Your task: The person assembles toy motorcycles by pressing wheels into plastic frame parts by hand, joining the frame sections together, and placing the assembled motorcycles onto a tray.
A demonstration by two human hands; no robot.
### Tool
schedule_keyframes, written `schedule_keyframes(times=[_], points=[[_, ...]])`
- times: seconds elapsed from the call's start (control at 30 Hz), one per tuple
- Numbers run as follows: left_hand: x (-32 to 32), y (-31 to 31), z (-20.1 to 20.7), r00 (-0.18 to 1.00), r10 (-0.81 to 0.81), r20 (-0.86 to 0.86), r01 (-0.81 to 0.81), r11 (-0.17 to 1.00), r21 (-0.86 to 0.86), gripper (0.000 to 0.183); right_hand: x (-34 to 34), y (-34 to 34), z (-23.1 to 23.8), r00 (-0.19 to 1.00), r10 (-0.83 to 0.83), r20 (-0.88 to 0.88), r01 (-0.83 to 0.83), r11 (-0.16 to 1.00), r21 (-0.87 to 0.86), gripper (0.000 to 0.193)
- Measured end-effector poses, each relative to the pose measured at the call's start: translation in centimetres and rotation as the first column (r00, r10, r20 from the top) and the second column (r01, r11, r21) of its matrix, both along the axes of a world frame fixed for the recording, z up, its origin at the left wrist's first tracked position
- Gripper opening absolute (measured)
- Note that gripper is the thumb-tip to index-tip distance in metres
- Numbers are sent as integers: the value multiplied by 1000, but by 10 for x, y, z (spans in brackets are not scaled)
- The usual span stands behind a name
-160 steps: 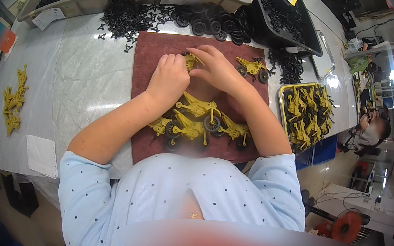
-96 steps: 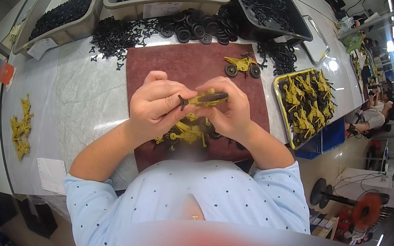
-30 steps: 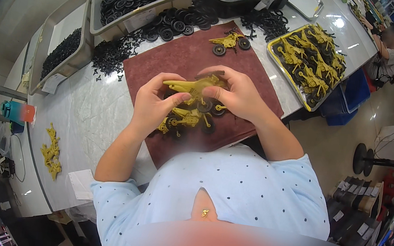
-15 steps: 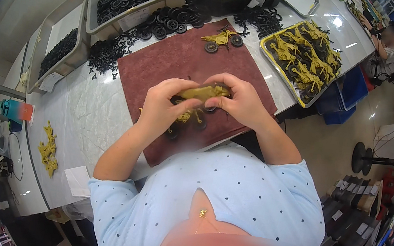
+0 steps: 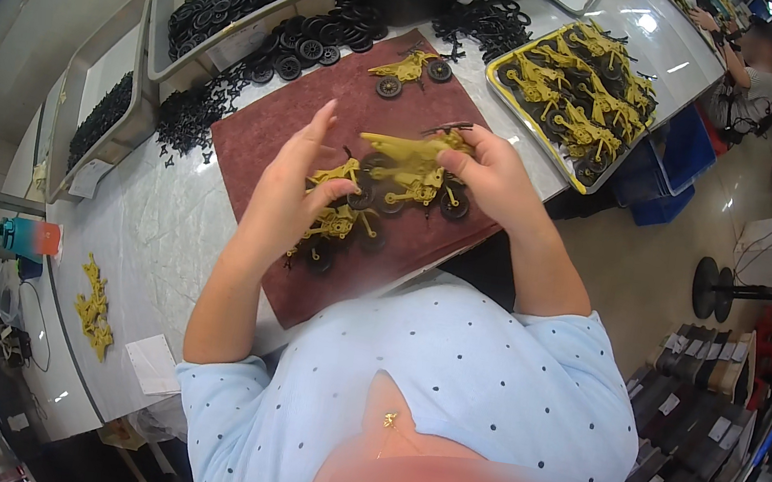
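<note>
In my right hand [image 5: 494, 175] is a yellow toy motorcycle [image 5: 408, 157] with black wheels, pinched near its handlebar end between thumb and fingers. My left hand [image 5: 287, 190] is open, fingers raised and spread from the thumb, just left of that motorcycle. Below and beside the left thumb, more yellow motorcycle pieces [image 5: 334, 221] with dark wheels lie on the dark red cloth mat [image 5: 273, 131]; the left hand partly hides them. Another yellow motorcycle [image 5: 402, 70] rests on its side at the mat's far edge.
A yellow-rimmed tray [image 5: 499, 79] full of yellow motorcycles stands at the right. Grey bins [image 5: 224, 60] of black wheels and small parts line the back left, with loose wheels [image 5: 309, 48] spilled before them. Yellow parts [image 5: 95, 309] lie far left. A person [image 5: 748, 85] sits at the far right.
My hands have moved apart: the left has let go and opened, while the right keeps the toy motorcycle, now turned so its side shows. The view has shifted slightly.
</note>
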State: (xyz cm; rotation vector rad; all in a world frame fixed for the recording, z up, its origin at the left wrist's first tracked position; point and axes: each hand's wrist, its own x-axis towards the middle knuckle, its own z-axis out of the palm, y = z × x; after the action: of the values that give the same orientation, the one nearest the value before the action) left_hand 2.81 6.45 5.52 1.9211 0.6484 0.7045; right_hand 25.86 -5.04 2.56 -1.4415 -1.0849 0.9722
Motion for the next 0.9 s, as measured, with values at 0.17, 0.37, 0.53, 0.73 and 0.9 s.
schedule_keyframes(times=[0.17,0.37,0.53,0.73,0.9], points=[[-20,35,-34,843,-39,-537,228,929,291,67,9,-13,-29,913,39,407,46,979,-198,45],[-10,57,-45,777,-84,-624,273,938,214,56,-9,-12,-50,880,-42,473,133,978,-161,49],[-28,71,-38,896,144,-419,39,916,399,38,-10,-8,-34,959,18,284,66,957,-282,48],[-59,33,-15,898,6,-440,65,987,145,37,-15,-6,-35,950,-39,310,104,975,-196,47],[-38,-5,-39,877,23,-480,231,855,464,47,-11,2,-31,967,-37,251,103,961,-256,45]])
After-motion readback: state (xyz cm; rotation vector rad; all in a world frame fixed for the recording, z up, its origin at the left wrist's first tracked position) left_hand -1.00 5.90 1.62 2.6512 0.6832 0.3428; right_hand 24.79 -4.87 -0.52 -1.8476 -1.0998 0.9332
